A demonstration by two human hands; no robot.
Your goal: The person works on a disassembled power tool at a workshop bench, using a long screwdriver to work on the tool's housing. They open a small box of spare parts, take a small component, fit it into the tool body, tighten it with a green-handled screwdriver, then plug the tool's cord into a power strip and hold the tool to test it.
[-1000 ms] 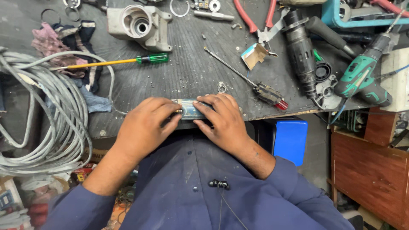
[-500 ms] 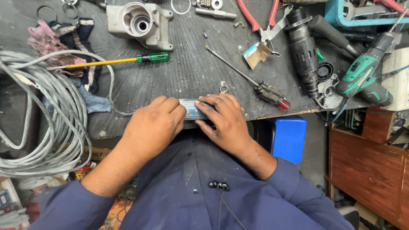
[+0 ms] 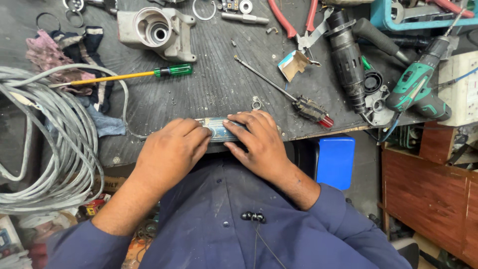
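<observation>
A small flat metal part [image 3: 219, 130] is gripped between the left hand [image 3: 169, 154] and the right hand [image 3: 259, 142], fingers curled over both ends, at the near edge of the dark workbench [image 3: 209, 89]. Beyond lie a green-handled screwdriver [image 3: 134, 75] and a red-tipped screwdriver [image 3: 286, 92]; grey cable [image 3: 45, 144] is coiled left.

Torn blue-and-tan cardboard packet [image 3: 294, 65] beside red-handled pliers [image 3: 298, 22]
</observation>
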